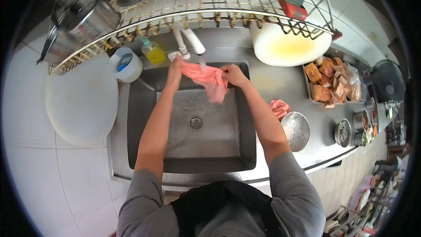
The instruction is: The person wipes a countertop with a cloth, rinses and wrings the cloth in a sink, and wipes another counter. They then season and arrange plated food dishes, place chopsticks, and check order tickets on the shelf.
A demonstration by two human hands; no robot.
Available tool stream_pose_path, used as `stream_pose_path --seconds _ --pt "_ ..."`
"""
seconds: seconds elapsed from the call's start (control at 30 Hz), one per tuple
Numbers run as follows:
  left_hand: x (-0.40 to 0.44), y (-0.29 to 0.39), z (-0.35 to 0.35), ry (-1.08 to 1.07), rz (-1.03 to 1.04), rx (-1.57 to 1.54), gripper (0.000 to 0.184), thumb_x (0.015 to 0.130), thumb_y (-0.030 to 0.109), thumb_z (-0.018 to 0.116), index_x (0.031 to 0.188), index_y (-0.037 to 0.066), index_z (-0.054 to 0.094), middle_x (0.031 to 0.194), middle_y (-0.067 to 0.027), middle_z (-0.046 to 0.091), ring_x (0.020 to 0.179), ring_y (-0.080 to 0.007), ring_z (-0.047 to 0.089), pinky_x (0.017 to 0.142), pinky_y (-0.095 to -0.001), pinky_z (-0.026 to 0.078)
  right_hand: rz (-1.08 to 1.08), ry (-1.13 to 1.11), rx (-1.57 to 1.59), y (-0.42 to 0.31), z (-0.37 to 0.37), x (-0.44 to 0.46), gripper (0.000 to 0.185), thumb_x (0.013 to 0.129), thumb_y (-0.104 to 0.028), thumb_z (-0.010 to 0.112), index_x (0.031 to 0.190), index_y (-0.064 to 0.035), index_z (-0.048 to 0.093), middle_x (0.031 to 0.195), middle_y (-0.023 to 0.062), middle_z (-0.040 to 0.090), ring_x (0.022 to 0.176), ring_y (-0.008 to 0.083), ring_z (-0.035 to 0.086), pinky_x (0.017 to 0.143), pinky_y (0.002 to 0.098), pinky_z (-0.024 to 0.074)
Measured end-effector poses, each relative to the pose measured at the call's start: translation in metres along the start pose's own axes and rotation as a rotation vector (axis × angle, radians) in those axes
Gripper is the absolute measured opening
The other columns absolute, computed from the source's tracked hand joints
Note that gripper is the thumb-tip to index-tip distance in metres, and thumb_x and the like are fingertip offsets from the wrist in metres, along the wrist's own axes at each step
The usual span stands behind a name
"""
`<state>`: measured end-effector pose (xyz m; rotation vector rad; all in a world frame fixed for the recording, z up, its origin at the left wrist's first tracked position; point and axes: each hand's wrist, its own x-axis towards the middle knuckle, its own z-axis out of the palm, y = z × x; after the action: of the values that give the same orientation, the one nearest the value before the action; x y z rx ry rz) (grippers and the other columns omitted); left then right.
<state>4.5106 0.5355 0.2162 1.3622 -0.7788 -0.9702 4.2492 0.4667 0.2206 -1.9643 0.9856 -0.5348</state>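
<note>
1. Position: the wet-looking salmon-pink cloth [208, 77] hangs between both hands over the far part of the dark grey rectangular sink [193, 166], beneath the white curved tap [194, 41]. From where I stand, a pale stream appears to meet it.
2. Left hand [175, 72]: fingers look closed around the cloth's left end; exact finger spread partly hidden.
3. Right hand [234, 74]: thumb and fingers look pinched together on the opposite end, with a loose fold drooping below.
4. Risk, slip: wet fabric could slide from the right-hand pinch, since the grip appears small and the sagging fold adds weight.
5. Risk, splash: water striking the taut stretch could be deflected over the rim, more so if the cloth is tilted.
6. Risk, drain: a dropped cloth could cover the round metal drain [196, 123] and make water pool.
7. Risk, knock: the round silvery bowl [299, 134] sits just beside the right forearm; an outward elbow swing could shift it. Contact: cannot tell.
8. Risk, bottle: the clear pump bottle of yellow liquid [154, 53] stands behind the sink near the left hand; a backward jerk could topple it.
</note>
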Motion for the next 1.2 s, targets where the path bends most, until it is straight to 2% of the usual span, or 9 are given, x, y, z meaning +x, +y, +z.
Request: stream_pose_path --seconds 0.1,0.23,0.43,0.53,0.73,0.8,0.83,1.03,1.2 --pt "-0.017 0.023 0.001 -0.258 -0.154 0.338 0.065 0.086 0.050 0.059 0.124 -0.002 0.047 0.117 -0.0152 0.055 0.113 -0.0214 0.050 0.095 -0.0345 0.040 -0.059 -0.001 -0.141 -0.021 -0.014 0.001 0.024 0.069 -0.011 0.065 0.090 0.0002 0.066 0.069 0.0110 0.062 0.066 0.0153 0.060 0.062 0.0310 0.0485" --pt "-0.045 0.023 0.034 -0.338 0.457 0.695 0.086 0.069 0.049 0.077 0.130 0.000 0.041 0.116 -0.0173 0.057 0.110 -0.0253 0.055 0.097 -0.0367 0.040 -0.107 -0.032 -0.130 -0.053 0.004 0.008 0.031 0.065 -0.011 0.067 0.094 -0.0002 0.066 0.083 0.0167 0.067 0.077 0.0266 0.065 0.071 0.0346 0.0496" --pt "-0.025 0.019 0.028 -0.663 0.073 0.631 0.042 0.081 0.019 0.064 0.116 -0.001 0.056 0.111 -0.0113 0.060 0.102 -0.0205 0.058 0.091 -0.0354 0.044 -0.219 -0.170 -0.153 -0.064 -0.001 0.025 0.030 0.066 -0.008 0.070 0.094 0.0012 0.066 0.081 0.0154 0.067 0.072 0.0249 0.064 0.068 0.0352 0.0497" --pt "-0.018 0.013 0.010 -0.547 0.235 0.770 0.025 0.084 0.013 0.050 0.102 0.000 0.062 0.098 -0.0067 0.062 0.089 -0.0157 0.059 0.081 -0.0321 0.048 -0.098 -0.232 -0.113 -0.067 -0.013 0.023 0.024 0.073 -0.009 0.068 0.094 0.0011 0.065 0.078 0.0147 0.066 0.065 0.0211 0.063 0.062 0.0330 0.0498" --pt "-0.022 -0.002 0.016 -0.426 -0.246 -0.363 0.028 0.091 0.028 0.045 0.100 0.006 0.060 0.095 -0.0048 0.062 0.082 -0.0149 0.059 0.071 -0.0294 0.048 0.078 0.041 0.262 -0.052 0.017 0.023 0.022 0.088 -0.023 0.059 0.092 -0.0018 0.064 0.069 0.0128 0.063 0.059 0.0191 0.063 0.054 0.0333 0.0493" --pt "-0.017 -0.015 0.039 -0.276 -0.312 -0.463 0.032 0.092 0.033 0.044 0.103 0.007 0.058 0.093 -0.0047 0.062 0.082 -0.0160 0.059 0.071 -0.0308 0.049 -0.002 0.325 0.028 -0.056 0.051 0.023 0.026 0.088 -0.029 0.059 0.090 -0.0033 0.064 0.068 0.0143 0.062 0.060 0.0232 0.064 0.056 0.0358 0.0495" --pt "-0.011 -0.028 0.048 -0.202 -0.344 -0.511 0.034 0.092 0.036 0.043 0.105 0.007 0.058 0.093 -0.0047 0.062 0.082 -0.0166 0.059 0.071 -0.0315 0.049 -0.104 0.435 -0.055 -0.076 0.063 0.012 0.035 0.086 -0.038 0.057 0.091 -0.0042 0.065 0.072 0.0236 0.062 0.066 0.0411 0.062 0.061 0.0470 0.0485" --pt "-0.037 -0.015 0.083 0.059 -0.319 -0.191 0.027 0.093 0.028 0.044 0.101 0.006 0.058 0.090 -0.0094 0.060 0.082 -0.0218 0.057 0.070 -0.0392 0.048 0.061 0.567 -0.258 -0.061 0.075 0.025 0.033 0.086 -0.037 0.055 0.087 -0.0070 0.068 0.070 0.0228 0.063 0.066 0.0407 0.062 0.063 0.0481 0.0502" --pt "-0.047 -0.013 0.064 -0.096 -0.381 -0.459 0.036 0.095 0.033 0.046 0.101 0.000 0.059 0.091 -0.0080 0.061 0.086 -0.0185 0.058 0.073 -0.0333 0.049 -0.012 0.549 -0.265 -0.090 0.088 -0.001 0.037 0.090 -0.038 0.050 0.084 -0.0047 0.064 0.071 0.0212 0.063 0.067 0.0404 0.062 0.062 0.0492 0.0487"
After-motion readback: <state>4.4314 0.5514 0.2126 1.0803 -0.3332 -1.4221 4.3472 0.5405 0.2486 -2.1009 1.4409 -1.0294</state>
